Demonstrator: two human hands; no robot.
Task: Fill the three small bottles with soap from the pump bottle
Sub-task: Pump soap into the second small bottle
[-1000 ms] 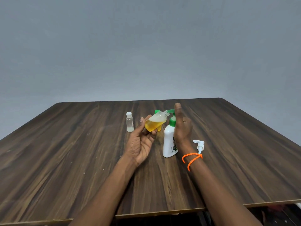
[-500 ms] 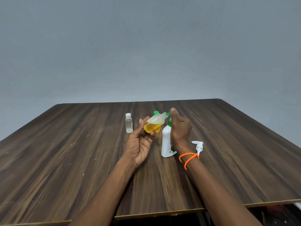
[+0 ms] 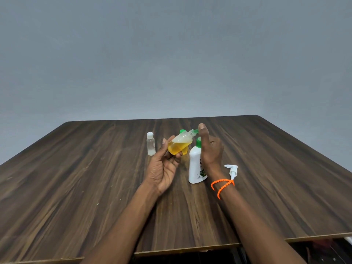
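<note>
The left hand (image 3: pixel 163 168), at frame centre, is seen pinching a tilted small bottle (image 3: pixel 179 144) about half full of yellow soap, its open neck held to the green spout of the white pump bottle (image 3: pixel 196 166), which the right hand (image 3: pixel 210 151) presses with thumb raised; a clear small bottle (image 3: pixel 151 144) further left appears unfilled, so filling is judged partly done.

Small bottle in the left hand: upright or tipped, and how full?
Tipped. The small bottle lies slanted in the left hand, its neck raised toward the pump bottle nozzle. Yellow soap fills roughly its lower half.
</note>
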